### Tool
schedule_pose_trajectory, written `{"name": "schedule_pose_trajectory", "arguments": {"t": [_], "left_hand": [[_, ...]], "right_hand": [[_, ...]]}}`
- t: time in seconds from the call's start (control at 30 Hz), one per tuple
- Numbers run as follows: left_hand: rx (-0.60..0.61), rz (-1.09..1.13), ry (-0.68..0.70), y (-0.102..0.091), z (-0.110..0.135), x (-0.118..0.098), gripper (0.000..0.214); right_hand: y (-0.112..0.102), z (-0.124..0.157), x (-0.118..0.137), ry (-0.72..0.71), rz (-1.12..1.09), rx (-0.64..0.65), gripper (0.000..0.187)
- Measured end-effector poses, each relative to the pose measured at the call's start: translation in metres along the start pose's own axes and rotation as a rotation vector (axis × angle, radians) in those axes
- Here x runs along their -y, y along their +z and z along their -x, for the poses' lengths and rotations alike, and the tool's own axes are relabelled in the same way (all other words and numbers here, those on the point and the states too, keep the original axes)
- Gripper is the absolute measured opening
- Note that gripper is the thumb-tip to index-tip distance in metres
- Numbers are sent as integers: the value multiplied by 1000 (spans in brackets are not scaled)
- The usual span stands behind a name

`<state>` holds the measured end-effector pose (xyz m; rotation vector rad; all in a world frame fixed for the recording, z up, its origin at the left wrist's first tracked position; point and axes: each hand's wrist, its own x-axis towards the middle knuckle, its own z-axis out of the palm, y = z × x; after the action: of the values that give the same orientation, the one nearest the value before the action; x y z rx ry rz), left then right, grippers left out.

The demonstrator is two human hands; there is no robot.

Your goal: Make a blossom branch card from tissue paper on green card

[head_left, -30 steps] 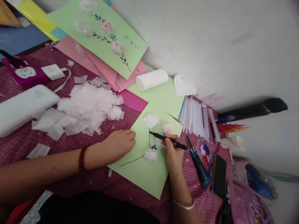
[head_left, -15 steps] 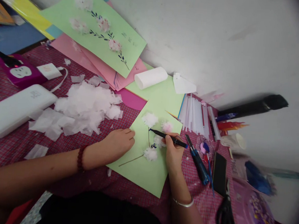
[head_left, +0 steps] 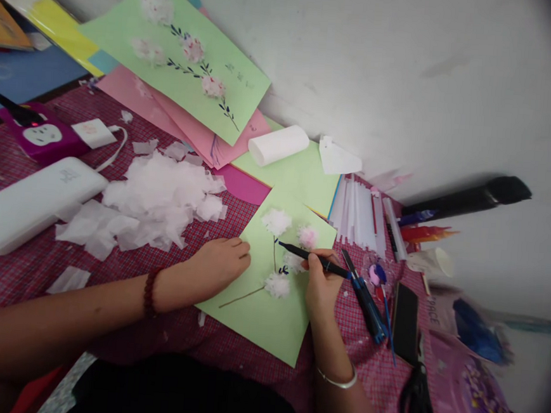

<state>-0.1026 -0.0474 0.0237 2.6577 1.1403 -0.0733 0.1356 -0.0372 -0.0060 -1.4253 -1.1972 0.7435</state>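
My right hand (head_left: 323, 280) grips a dark marker (head_left: 316, 259) with a blue end, its tip on or just above a light green sheet (head_left: 247, 322). The tip is beside a thin brown stem line, just under a white paper flower (head_left: 277, 221). A pink flower (head_left: 307, 236), a partly covered white one (head_left: 294, 261) and another white flower (head_left: 277, 285) with small dark leaf marks are also on the sheet. My left hand (head_left: 218, 264) lies palm down across the sheet's left edge, fingers close together and slightly bent, holding nothing.
A pile of white tissue squares (head_left: 162, 191) and a white power bank (head_left: 37, 207) lie left. A green flower picture (head_left: 186, 66) leans behind. Right are a utility knife (head_left: 366, 303), a phone (head_left: 404, 320), scissors (head_left: 417, 399), white sticks (head_left: 356, 213) and a pink tub (head_left: 470, 394).
The marker and my right hand have shifted slightly to the right and down, and a small dark mark shows by the stem. My left hand stays on the sheet's edge.
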Motion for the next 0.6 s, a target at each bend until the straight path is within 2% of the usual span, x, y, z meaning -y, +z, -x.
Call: {"name": "schedule_pose_trajectory", "arguments": {"t": [0.17,0.6], "left_hand": [[-36,-21,5,2,0,1,10],[-9,-5,4,1,-1,0,12]], "right_hand": [[4,0,4,-10,40,13,12],[5,-1,7,40,48,32,13]]}}
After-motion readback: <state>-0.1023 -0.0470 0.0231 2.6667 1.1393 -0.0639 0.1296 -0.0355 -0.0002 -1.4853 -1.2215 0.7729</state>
